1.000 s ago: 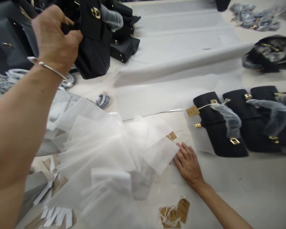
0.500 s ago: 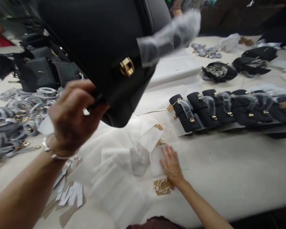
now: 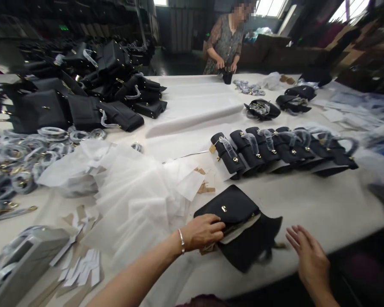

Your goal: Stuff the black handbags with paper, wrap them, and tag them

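A black handbag (image 3: 228, 209) with a small gold clasp lies on the table in front of me, its flap toward the far side and its mouth partly open with a pale lining showing. My left hand (image 3: 205, 231), a bracelet at its wrist, grips the near left side of the bag, fingers bent over its edge. To the right of the bag, apart from it, my right hand (image 3: 309, 260) is raised with fingers stretched out and holds nothing. Brown tags (image 3: 208, 249) peek out beneath the bag's left side.
Several black bags (image 3: 225, 155) with wrapped handles stand in a row beyond. White tissue sheets (image 3: 137, 200) spread left of the bag. Wrapped straps (image 3: 51, 149) and piled black bags (image 3: 112, 94) lie farther left. A person (image 3: 227, 42) handles a dark item across the table.
The bag has come down from my raised left hand onto the table. My right hand has left the white sheets and moved right. The view has tilted up.
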Demonstrator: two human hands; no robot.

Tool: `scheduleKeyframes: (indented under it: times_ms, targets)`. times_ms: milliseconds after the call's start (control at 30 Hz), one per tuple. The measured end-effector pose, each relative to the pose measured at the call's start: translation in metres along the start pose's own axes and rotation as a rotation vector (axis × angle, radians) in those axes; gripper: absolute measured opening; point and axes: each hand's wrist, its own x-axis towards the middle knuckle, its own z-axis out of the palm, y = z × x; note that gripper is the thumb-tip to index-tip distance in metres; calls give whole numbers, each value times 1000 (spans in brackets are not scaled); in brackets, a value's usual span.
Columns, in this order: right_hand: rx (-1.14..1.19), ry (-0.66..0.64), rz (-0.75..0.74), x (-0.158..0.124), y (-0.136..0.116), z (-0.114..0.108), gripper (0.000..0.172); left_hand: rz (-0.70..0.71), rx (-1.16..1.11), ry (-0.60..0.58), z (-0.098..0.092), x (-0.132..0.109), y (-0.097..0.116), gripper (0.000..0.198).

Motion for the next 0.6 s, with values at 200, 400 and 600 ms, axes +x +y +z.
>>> scheduleKeyframes:
  times_ms: [200, 400, 600]
  targets:
    - [-470, -335, -685, -35, -28, 14, 32, -322, -39, -12, -1, 22, 22, 24]
    - [-652, -722, -1009, -43, -24, 45, 29, -827, 28, 105, -17, 36, 19, 14]
    - [-590, -239, -721, -28, -28, 68, 54, -952, -50, 33, -27, 46, -10, 25]
